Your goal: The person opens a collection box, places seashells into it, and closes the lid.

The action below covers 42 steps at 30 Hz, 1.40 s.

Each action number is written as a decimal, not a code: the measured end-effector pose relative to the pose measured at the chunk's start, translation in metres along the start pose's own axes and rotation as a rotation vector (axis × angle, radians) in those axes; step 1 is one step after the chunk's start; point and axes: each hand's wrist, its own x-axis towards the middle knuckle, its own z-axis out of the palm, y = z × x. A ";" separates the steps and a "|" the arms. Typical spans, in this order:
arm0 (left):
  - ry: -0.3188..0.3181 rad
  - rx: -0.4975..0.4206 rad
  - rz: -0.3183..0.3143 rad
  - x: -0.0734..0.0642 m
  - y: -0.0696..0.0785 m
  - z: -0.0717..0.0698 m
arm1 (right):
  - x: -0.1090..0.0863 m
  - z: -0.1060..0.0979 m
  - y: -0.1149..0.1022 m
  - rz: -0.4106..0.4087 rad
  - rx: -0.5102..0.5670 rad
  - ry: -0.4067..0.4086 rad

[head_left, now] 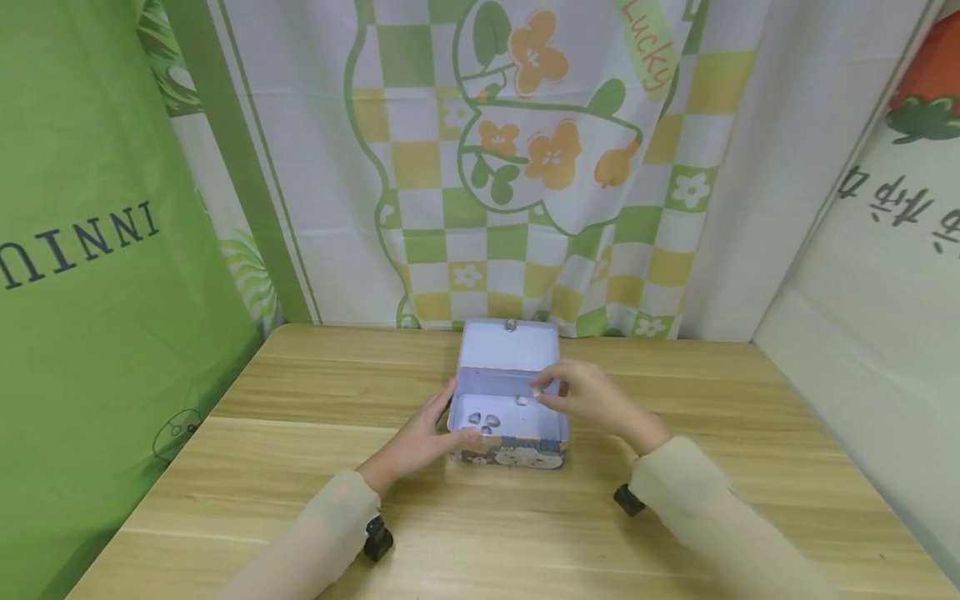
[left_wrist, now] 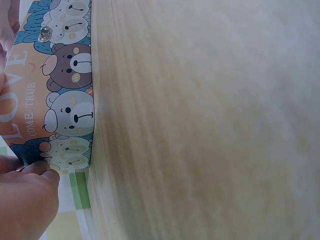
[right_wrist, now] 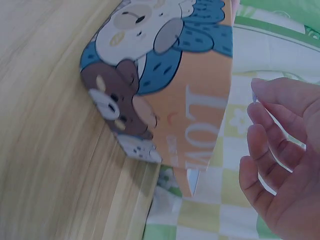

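Observation:
A hinged tin box [head_left: 504,342] decorated with cartoon bears stands on the table, its lid raised at the back. Several small greyish, shiny pieces [head_left: 492,421] lie on its pale floor, mostly near the front left; another piece [head_left: 522,401] is by the back. My left hand [head_left: 423,433] grips the box's left side, thumb over the front rim. Above the box's back right part, my right hand [head_left: 588,396] pinches a tiny pale piece [head_left: 536,391] between thumb and index finger. In the right wrist view only a sliver of that piece [right_wrist: 254,98] shows, so its kind is unclear.
The wooden table [head_left: 315,375] extends on both sides of the box. Behind it hangs a checked floral curtain [head_left: 487,233], with a green cloth [head_left: 97,333] at the left and a white one [head_left: 862,333] at the right. A thin dark cable [head_left: 176,429] hangs by the left edge.

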 end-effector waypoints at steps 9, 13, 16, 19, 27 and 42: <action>0.010 0.028 0.003 0.000 -0.002 0.000 | 0.011 0.011 -0.004 -0.006 0.038 -0.040; 0.007 0.016 0.008 0.000 -0.003 0.000 | 0.015 0.018 -0.003 0.023 0.036 -0.077; 0.001 0.006 0.015 0.000 -0.003 0.000 | 0.018 0.022 -0.004 0.053 0.035 -0.098; -0.002 0.000 0.021 0.000 -0.004 0.000 | 0.020 0.025 -0.006 0.074 0.030 -0.106; -0.006 -0.013 0.034 0.000 0.000 0.000 | 0.022 0.036 -0.002 0.087 -0.003 -0.124; -0.014 -0.015 0.014 0.000 0.000 -0.001 | 0.022 0.044 0.003 0.058 -0.053 -0.121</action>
